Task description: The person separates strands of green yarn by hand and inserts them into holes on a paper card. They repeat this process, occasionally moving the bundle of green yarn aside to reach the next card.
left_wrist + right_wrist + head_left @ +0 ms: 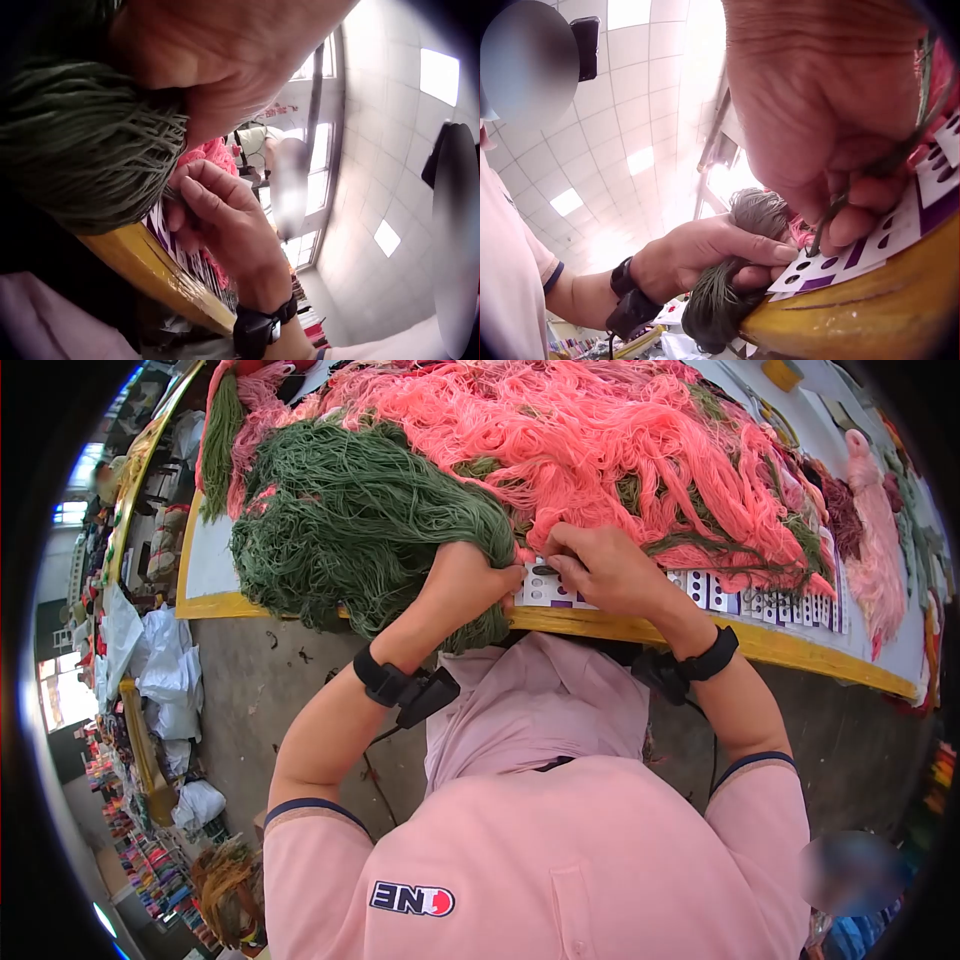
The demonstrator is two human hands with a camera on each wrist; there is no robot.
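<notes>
My left hand (465, 590) grips a thick bundle of dark green yarn (340, 510) at the table's front edge. In the right wrist view, its thumb rests on the end of a white and purple card with dark holes (832, 264), and green yarn (716, 304) hangs beneath the fingers. My right hand (612, 572), close to the left, pinches a thin green strand (821, 225) whose end is over the card's holes. In the left wrist view, the right hand (232, 225) has its thumb and fingers bent together beside the green yarn (90, 150). The left fingertips are partly hidden.
A large heap of pink yarn (590, 440) with green strands covers the table behind the hands. More punched cards (790, 610) lie along the yellow table edge (850, 668) at right. Pale pink skeins (875, 540) lie farther right, and white bags (165, 670) stand at left.
</notes>
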